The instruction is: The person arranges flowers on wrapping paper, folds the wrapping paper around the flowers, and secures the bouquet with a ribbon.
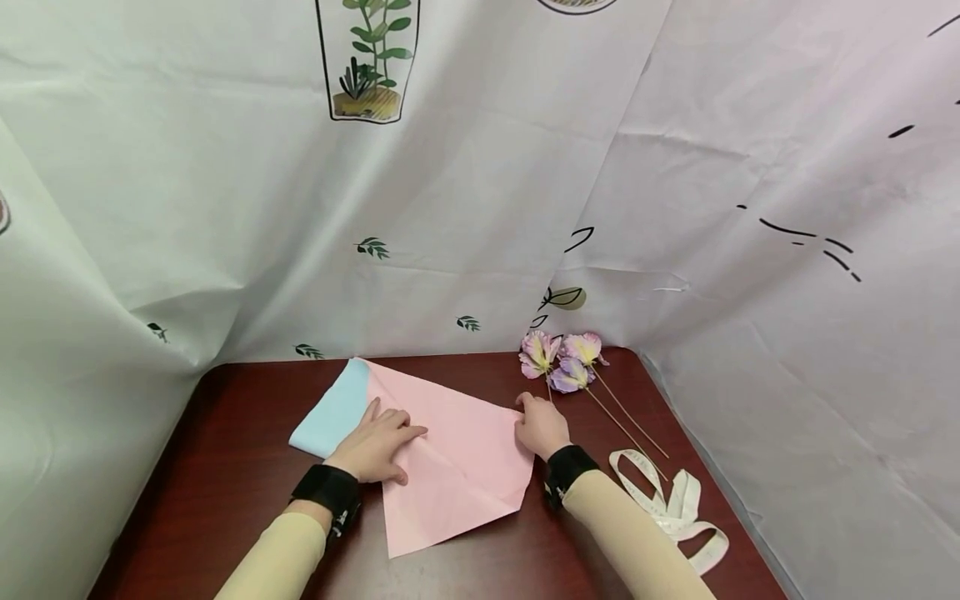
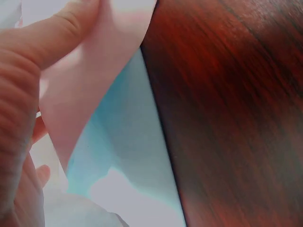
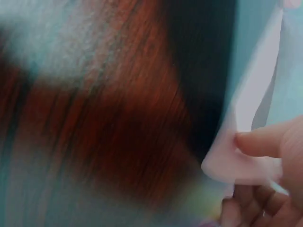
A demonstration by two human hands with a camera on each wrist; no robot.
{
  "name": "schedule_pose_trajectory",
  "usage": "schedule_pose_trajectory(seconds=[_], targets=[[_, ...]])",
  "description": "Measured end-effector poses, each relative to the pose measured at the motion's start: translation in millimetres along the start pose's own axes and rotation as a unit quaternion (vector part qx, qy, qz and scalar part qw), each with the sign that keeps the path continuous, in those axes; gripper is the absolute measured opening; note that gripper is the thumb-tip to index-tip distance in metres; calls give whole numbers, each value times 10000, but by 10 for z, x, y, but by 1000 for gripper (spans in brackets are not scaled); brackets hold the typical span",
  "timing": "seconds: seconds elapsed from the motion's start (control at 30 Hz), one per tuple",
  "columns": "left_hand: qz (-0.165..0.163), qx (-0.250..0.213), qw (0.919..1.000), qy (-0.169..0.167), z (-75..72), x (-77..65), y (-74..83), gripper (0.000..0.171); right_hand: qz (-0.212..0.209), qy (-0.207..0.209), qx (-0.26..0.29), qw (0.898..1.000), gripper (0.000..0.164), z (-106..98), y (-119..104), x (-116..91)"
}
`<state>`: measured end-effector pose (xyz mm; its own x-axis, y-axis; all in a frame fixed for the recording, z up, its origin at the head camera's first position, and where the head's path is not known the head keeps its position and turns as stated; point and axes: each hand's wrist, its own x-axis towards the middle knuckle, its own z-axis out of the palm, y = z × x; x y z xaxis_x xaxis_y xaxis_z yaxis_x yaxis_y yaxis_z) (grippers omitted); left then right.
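A sheet of wrapping paper (image 1: 465,433), pink with a light-blue face showing at the left, lies partly folded on the table. My left hand (image 1: 378,446) rests on the pink face near the blue part, fingers spread. Its thumb lies over the pink layer in the left wrist view, where the blue face of the paper (image 2: 128,118) shows beneath. At the sheet's right edge my right hand (image 1: 542,425) pinches the paper. The right wrist view shows the thumb on a turned-up pink corner of the paper (image 3: 222,163), the other fingers curled below it.
Several artificial flowers, with pink and purple petals (image 1: 572,375) and long thin stems, lie beyond the right hand. A looped white ribbon (image 1: 678,517) is beside the right forearm. Printed white cloth (image 1: 465,167) hangs behind the dark-red wooden table (image 1: 217,467).
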<state>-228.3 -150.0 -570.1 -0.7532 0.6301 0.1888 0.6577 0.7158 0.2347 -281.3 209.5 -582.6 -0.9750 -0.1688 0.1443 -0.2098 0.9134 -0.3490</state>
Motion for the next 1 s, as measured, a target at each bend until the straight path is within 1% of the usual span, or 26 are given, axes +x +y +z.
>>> schedule_pose_trajectory(seconds=[0.07, 0.13, 0.17, 0.33, 0.4, 0.57, 0.67, 0.87, 1.0], targets=[[2, -21, 10000, 29, 15, -8, -2, 79, -247, 31, -275, 9993, 38, 9, -63, 18], [-26, -47, 10000, 22, 31, -12, -7, 77, -376, -16, -412, 9984, 41, 15, -150, 57], [-39, -43, 10000, 14, 38, -13, -12, 76, -305, -167, -419, 9985, 41, -31, -263, 67], [-63, -50, 10000, -2, 54, -11, -12, 72, -194, -788, -28, 9967, 45, 37, -445, 187], [-52, -59, 10000, 3, 45, -10, 3, 72, -126, -955, 54, 9953, 48, 75, -490, 228], [-6, -65, 10000, -1, 15, -9, 33, 72, 100, -1231, -47, 9923, 53, 110, -594, 293], [9, -55, 10000, -17, 12, -9, 39, 73, 167, -1352, -65, 9906, 57, 125, -615, 311], [-1, -56, 10000, -34, 11, -16, 36, 73, 259, -1330, -8, 9908, 63, 171, -555, 342], [26, -90, 10000, -27, 17, -25, 31, 73, 369, -1495, -52, 9881, 71, 143, -516, 374]])
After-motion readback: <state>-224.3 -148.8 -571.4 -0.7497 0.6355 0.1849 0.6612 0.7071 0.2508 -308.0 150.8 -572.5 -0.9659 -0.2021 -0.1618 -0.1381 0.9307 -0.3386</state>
